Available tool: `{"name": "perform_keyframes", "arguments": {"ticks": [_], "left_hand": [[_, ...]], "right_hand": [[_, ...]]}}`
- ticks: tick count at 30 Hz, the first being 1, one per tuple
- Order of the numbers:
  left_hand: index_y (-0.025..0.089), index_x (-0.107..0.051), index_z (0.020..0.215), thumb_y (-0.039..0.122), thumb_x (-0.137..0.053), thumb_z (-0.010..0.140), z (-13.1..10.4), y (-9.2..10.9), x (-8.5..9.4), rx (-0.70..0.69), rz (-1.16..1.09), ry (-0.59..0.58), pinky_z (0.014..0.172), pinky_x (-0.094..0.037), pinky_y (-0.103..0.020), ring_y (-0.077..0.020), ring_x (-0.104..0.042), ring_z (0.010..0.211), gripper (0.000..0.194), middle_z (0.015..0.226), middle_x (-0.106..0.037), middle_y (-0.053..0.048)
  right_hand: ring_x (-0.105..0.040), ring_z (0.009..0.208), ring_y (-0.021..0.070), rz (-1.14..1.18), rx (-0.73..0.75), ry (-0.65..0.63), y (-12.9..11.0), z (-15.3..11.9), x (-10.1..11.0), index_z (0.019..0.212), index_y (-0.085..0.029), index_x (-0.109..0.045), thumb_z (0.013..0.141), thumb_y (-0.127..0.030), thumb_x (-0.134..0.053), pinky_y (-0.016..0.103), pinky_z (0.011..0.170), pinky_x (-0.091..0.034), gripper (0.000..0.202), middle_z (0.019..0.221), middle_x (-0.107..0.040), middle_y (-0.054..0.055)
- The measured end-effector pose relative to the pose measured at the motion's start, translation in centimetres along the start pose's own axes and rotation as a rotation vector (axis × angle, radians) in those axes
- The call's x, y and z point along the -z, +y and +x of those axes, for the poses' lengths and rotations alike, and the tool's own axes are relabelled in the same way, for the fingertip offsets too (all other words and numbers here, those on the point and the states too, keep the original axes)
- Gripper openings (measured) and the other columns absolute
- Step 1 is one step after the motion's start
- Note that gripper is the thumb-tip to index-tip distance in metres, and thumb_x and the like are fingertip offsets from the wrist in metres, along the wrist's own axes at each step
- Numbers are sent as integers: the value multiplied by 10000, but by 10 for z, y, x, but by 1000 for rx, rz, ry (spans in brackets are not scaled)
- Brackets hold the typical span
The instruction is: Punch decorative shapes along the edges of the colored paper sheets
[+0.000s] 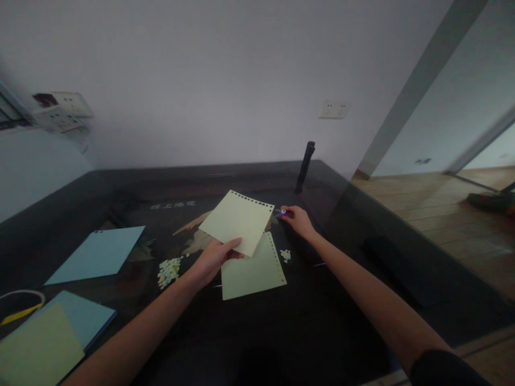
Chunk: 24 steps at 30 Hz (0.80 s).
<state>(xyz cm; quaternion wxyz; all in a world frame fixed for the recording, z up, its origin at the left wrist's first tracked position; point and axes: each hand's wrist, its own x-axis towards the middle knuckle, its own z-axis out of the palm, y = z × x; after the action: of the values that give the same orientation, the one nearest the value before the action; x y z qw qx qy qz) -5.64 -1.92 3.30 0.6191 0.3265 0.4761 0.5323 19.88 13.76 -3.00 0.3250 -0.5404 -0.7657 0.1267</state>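
A pale yellow-green sheet [240, 217] with punched holes along its far edge is held up by my left hand [218, 257], thumb on top and fingers beneath. Just right of that sheet, my right hand [296, 221] grips a small purple punch [284, 213] with a white round spot. Under the raised sheet, a second pale green sheet [251, 273] lies on the dark table, holes running down its right edge. Small punched paper pieces [285, 255] lie beside it, and a larger heap of them [169, 271] sits near my left forearm.
Blue sheets [100, 254] lie on the dark table [257, 332] at left, with a blue and yellow-green stack [44, 343] and a looped yellow-and-white item [22, 311] nearer. A black upright cylinder [305, 167] stands by the wall at the back right.
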Motion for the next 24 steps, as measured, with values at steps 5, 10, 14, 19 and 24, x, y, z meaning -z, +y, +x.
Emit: {"name": "perform_keyframes", "arguments": {"ticks": [5, 10, 14, 19, 24], "left_hand": [[82, -671, 884, 164, -762, 630, 2, -4, 1, -3, 40, -23, 510, -518, -230, -146, -632, 602, 283, 912, -697, -120], [82, -685, 825, 150, -743, 656, 2, -6, 3, 16, 72, -70, 501, -511, -237, -155, -630, 564, 190, 806, -702, -127], [86, -697, 869, 124, -742, 649, 0, -9, 5, 55, 84, -184, 515, -525, -258, -210, -668, 632, 228, 856, -708, -165], [105, -705, 907, 71, -754, 602, -6, -8, 1, 53, 191, -249, 500, -506, -248, -219, -662, 648, 310, 856, -716, -158], [142, -714, 861, 4, -734, 566, -8, -2, -2, 20, 229, -240, 501, -489, -238, -204, -651, 635, 327, 828, -729, -110]], "right_hand": [[-563, 772, 165, -14, -14, 20, 2, 2, 2, 1015, -152, -657, 729, -179, -656, 312, 759, -443, 288, 921, -638, 69], [-566, 783, 169, -4, -9, 23, 0, 12, -3, 977, -157, -670, 729, -148, -640, 306, 764, -435, 250, 903, -639, 71], [-567, 797, 180, 21, -11, 32, -2, 18, -5, 976, -155, -678, 734, -160, -642, 322, 787, -428, 245, 888, -640, 78], [-578, 863, 200, 100, -25, 65, -9, 16, 4, 1046, -145, -658, 734, -218, -657, 355, 843, -426, 321, 974, -644, 103], [-605, 900, 212, 250, -47, 57, -36, -7, 29, 970, -140, -667, 855, -371, -509, 362, 822, -456, 303, 993, -666, 123]]}}
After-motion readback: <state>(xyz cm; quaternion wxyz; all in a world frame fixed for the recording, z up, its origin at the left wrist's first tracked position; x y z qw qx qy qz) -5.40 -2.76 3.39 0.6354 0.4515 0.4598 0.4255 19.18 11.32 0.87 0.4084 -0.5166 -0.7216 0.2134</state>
